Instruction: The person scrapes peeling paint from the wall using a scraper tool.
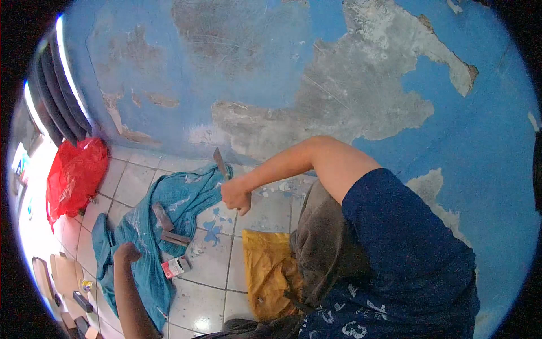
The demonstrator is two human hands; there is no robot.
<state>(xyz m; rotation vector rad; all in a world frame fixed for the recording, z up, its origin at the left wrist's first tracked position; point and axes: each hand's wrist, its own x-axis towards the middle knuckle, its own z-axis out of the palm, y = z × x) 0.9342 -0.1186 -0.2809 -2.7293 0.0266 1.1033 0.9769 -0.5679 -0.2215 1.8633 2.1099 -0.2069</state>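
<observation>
My right hand (236, 195) is closed round the handle of a putty knife (219, 160), its blade pointing up towards the foot of the wall. Beneath and beside it, a crumpled teal cloth (144, 226) dusted with white lies on the tiles. Over the cloth's near left part is my left hand (126, 252), fingers curled; whatever they may hold is hidden. Two greyish, narrow pieces rest on the cloth, one upper piece (162, 217) and one lower piece (175, 239). A small red-and-white box (176, 267) sits at its edge.
The blue wall (463, 130) has large bare grey patches (361, 85). Flaked blue paint chips (212, 232) litter the tiled floor (206, 263). A yellow cloth item (270, 271) lies by my legs. A red plastic bag (79, 175) and sandals (66, 274) are at the left.
</observation>
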